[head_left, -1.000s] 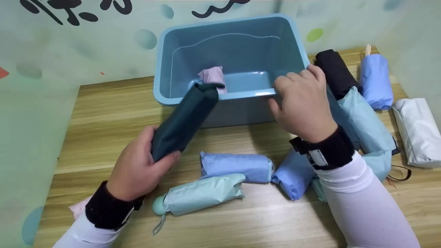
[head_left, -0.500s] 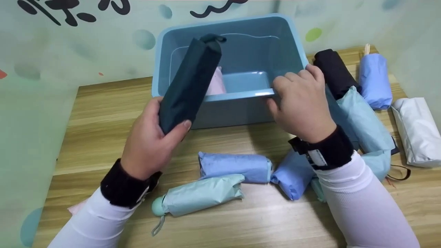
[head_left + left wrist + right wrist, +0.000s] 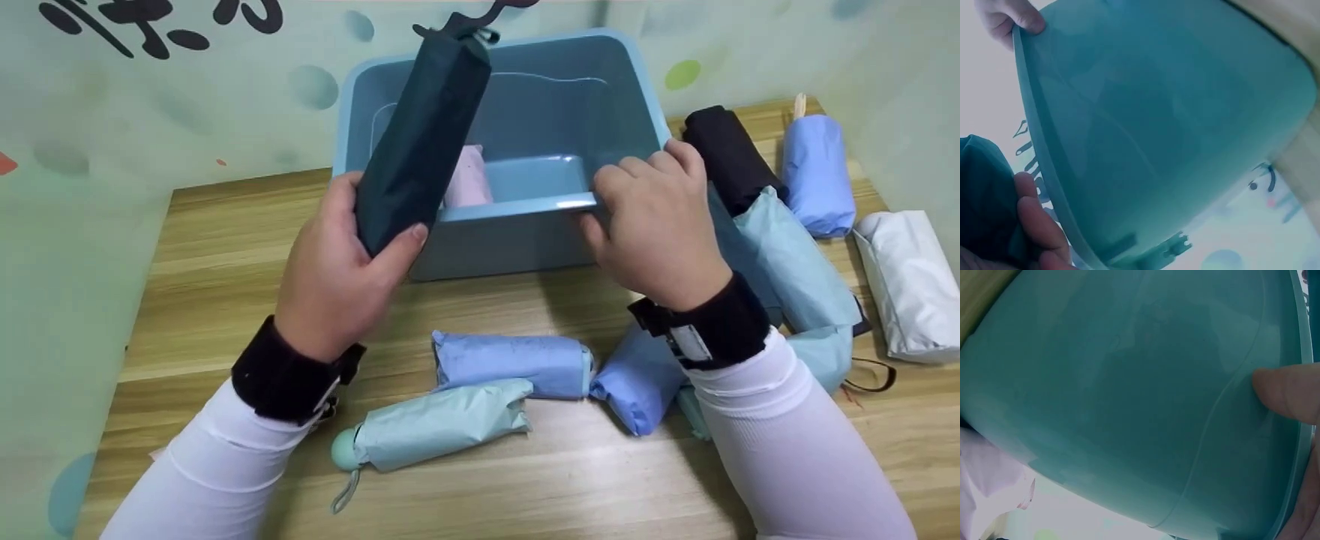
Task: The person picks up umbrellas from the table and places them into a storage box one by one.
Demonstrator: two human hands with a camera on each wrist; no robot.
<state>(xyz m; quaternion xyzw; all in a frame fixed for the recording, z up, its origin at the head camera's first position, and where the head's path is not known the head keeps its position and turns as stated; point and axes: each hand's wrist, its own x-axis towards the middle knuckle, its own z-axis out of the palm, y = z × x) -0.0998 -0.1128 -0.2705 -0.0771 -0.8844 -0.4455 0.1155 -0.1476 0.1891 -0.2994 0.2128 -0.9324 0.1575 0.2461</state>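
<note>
In the head view my left hand [image 3: 337,266] grips the lower end of a dark green folded umbrella [image 3: 427,135], tilted upright over the left front rim of a blue plastic bin [image 3: 510,244]. My right hand [image 3: 660,225] holds the bin's front right rim, fingers over the edge and thumb beneath. Inside the bin lies a pink folded umbrella [image 3: 469,178], partly hidden behind the dark green one. The left wrist view shows the bin's outer wall [image 3: 1129,129] and the dark green umbrella [image 3: 985,197] in my fingers. In the right wrist view my thumb [image 3: 1286,391] presses the bin's outside.
On the wooden table in front lie a blue folded umbrella [image 3: 514,365] and a mint one [image 3: 442,427]. Right of the bin are a black [image 3: 731,159], a blue [image 3: 819,176], a pale teal [image 3: 799,262] and a white folded umbrella [image 3: 909,285]. A patterned wall [image 3: 247,112] stands behind.
My left hand has raised the dark green umbrella up and slightly right, from in front of the bin to above its left front rim. My right hand stays on the rim.
</note>
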